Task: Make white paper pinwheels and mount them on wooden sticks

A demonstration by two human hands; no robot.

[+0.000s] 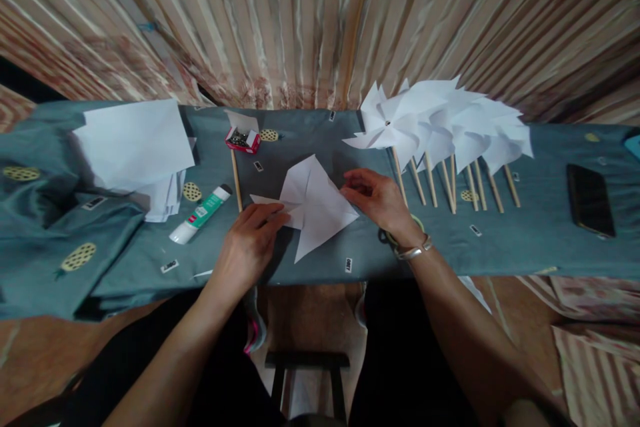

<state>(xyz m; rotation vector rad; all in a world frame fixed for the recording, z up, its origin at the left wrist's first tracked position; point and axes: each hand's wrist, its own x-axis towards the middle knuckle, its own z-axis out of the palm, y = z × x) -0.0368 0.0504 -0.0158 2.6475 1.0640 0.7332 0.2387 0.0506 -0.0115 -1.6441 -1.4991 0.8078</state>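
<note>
White, partly folded paper [325, 207] is held at its left flap by the left hand [250, 240], on grey-green cloth [530, 240]; by its right edge the right hand [373, 197] is curled, grip unclear. White paper pinwheels [450, 113] on wooden sticks are already assembled; the held paper seems unfinished.

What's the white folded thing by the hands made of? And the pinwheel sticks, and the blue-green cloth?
The folded piece: paper, it seems, matte white, with thin edges and creases.
The sticks: probably wood, pale tan and dull, though no grain shows.
The cloth: fabric, mostly dull, with soft wrinkles; which fibre, I can't tell.
</note>
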